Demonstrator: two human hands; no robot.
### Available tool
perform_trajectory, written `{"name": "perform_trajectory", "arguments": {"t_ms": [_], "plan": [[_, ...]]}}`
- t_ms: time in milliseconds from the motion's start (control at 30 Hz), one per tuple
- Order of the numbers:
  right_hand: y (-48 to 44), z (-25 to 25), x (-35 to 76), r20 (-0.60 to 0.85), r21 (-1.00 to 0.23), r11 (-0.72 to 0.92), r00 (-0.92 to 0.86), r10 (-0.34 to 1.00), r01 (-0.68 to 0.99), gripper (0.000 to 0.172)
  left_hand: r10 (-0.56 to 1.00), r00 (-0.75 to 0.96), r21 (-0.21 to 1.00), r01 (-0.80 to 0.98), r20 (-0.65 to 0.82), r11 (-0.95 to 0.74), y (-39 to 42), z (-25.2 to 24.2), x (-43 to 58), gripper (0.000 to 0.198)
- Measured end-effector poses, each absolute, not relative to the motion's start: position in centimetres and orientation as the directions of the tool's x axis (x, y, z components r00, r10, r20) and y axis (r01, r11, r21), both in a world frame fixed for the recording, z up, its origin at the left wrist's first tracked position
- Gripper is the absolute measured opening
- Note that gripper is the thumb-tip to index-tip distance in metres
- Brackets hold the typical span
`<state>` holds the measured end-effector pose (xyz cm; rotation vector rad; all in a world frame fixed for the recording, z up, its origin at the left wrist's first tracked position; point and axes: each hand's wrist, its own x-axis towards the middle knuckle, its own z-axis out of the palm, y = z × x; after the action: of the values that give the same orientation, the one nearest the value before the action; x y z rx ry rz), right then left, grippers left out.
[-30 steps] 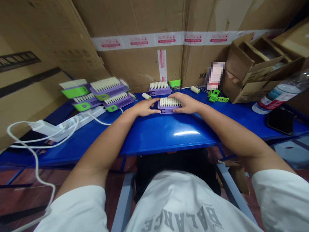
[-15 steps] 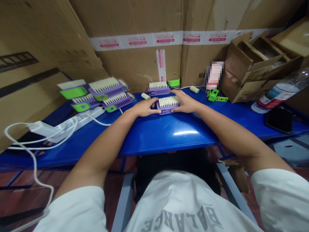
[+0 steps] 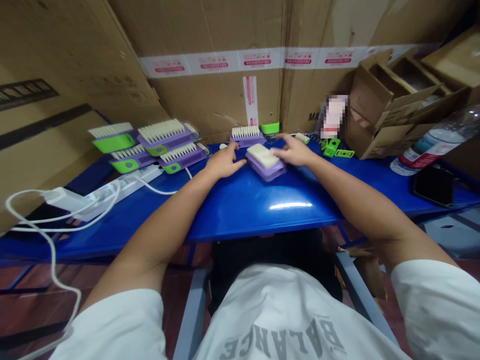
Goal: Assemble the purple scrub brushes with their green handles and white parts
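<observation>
On the blue table in front of me, a purple brush (image 3: 267,171) with white bristles sits at a slant, blurred by motion. My right hand (image 3: 297,151) is at its right end, thumb over the bristles and index finger stretched out; its lower fingers are partly hidden. Just left of the brush, my left hand (image 3: 224,161) has its fingers apart and holds nothing. Behind them lies a second purple brush (image 3: 245,140). A bright green piece (image 3: 270,128) stands beside that one, and a small white roller (image 3: 301,138) lies past my right hand.
Several purple and green brushes (image 3: 165,137) are stacked at the left by a white power strip (image 3: 108,194) with cables. To the right are green parts (image 3: 332,148), opened cardboard boxes (image 3: 390,90), a water bottle (image 3: 423,150) and a black phone (image 3: 434,187). Large cartons (image 3: 221,100) wall the back.
The near brush has turned from lying straight to a slant, its right end now closer to me. My left hand has let go of it and moved slightly left.
</observation>
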<state>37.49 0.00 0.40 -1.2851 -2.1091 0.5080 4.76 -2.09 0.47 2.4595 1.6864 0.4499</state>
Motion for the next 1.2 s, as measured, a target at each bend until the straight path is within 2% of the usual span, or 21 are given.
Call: {"name": "perform_trajectory", "arguments": {"t_ms": [33, 133, 200, 300, 367, 467, 567, 667, 767, 933, 1200], "plan": [[0.1, 0.8, 38.0, 0.355, -0.627, 0.436, -0.262, 0.898, 0.645, 0.090, 0.934, 0.275, 0.281, 0.900, 0.228, -0.334, -1.9, 0.3, 4.6, 0.060], [0.4, 1.5, 39.2, 0.490, -0.597, 0.472, -0.171, 0.855, 0.649, 0.078, 0.925, 0.295, 0.357, 0.859, 0.239, -0.367, -1.2, 0.0, 3.9, 0.051], [0.3, 1.4, 39.3, 0.431, -0.583, 0.473, -0.242, 0.870, 0.661, 0.078, 0.877, 0.429, 0.410, 0.776, 0.216, -0.480, -1.0, 0.0, 3.5, 0.058], [0.0, 0.5, 38.3, 0.253, -0.573, 0.491, -0.428, 0.868, 0.656, 0.078, 0.801, 0.581, 0.431, 0.691, 0.146, -0.580, -1.0, -0.1, 3.2, 0.068], [-0.3, 0.0, 37.5, 0.174, -0.564, 0.501, -0.498, 0.849, 0.656, 0.073, 0.792, 0.600, 0.418, 0.693, 0.116, -0.587, -0.9, -0.2, 3.1, 0.071], [-0.6, 0.1, 36.9, 0.161, -0.580, 0.523, -0.542, 0.825, 0.624, 0.069, 0.794, 0.598, 0.456, 0.680, 0.107, -0.574, -0.8, -0.3, 2.9, 0.074], [-1.0, 0.8, 37.2, 0.156, -0.605, 0.600, -0.661, 0.734, 0.524, 0.075, 0.792, 0.603, 0.509, 0.652, 0.100, -0.561, -0.6, -0.4, 2.5, 0.081], [-1.5, 1.7, 37.4, 0.085, -0.606, 0.661, -0.790, 0.607, 0.443, 0.087, 0.791, 0.603, 0.529, 0.640, 0.103, -0.557, -0.4, -0.4, 2.3, 0.082], [-1.8, 2.1, 37.3, 0.039, -0.600, 0.673, -0.825, 0.564, 0.432, 0.082, 0.790, 0.606, 0.563, 0.621, 0.098, -0.546, -0.4, -0.5, 2.3, 0.084], [-1.9, 1.9, 37.0, 0.048, -0.563, 0.689, -0.815, 0.577, 0.456, 0.072, 0.789, 0.608, 0.599, 0.601, 0.088, -0.529, -0.5, -0.5, 2.2, 0.086], [-1.2, 1.5, 37.4, 0.103, -0.517, 0.631, -0.690, 0.717, 0.578, 0.064, 0.770, 0.629, 0.542, 0.611, 0.111, -0.577, -0.1, -0.2, 1.9, 0.079]]}}
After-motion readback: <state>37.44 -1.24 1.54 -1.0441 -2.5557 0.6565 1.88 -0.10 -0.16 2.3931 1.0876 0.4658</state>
